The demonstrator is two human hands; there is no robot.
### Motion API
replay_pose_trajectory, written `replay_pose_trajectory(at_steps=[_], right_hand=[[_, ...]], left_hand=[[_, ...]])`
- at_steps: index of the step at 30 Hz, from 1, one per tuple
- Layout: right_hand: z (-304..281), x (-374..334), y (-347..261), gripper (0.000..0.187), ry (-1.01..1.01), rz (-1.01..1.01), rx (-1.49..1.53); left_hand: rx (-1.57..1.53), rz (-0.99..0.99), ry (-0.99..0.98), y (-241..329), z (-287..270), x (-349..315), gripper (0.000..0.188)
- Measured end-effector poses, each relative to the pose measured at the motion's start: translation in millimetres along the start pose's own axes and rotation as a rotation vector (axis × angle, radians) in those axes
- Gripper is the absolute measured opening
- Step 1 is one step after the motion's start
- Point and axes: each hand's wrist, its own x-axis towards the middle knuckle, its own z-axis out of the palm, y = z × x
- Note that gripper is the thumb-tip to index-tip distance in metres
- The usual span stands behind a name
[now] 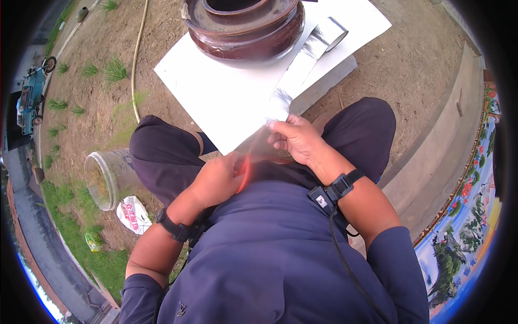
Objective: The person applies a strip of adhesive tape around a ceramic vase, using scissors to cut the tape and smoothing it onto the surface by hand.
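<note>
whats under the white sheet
A grey slab shows along the lower right edge of the white sheet. Whatever else lies beneath is hidden by the sheet, with a brown jar standing on it and silver tape across its right part.

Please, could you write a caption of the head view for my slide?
The right hand holds a strip of silver tape beside a brown glazed jar on a white sheet.
</note>
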Motion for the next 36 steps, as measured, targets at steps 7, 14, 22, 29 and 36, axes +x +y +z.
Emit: replay_pose_trajectory(at_steps=[7,14,22,29,36], right_hand=[[-0.5,1.9,1.7,0.018,0.005,-0.003,-0.007],[-1.2,2.2,2.0,0.019,0.01,0.006,-0.009],[0.2,1.3,0.8,0.018,0.036,0.016,-0.016],[-1.5,2.8,1.9,0.018,0.033,0.015,-0.014],[-1.8,3.4,1.9,0.016,0.027,0.017,-0.017]], left_hand=[[0.005,0.001,-0.01,-0.6,0.6,1.7,0.038],[0.004,0.008,-0.007,-0.9,1.5,2.2,0.037],[0.009,-0.012,-0.023,1.3,0.8,2.7,0.038],[0.004,0.003,-0.018,2.8,-1.0,2.8,0.039],[0.016,0.006,-0.016,2.6,-1.6,3.5,0.038]])
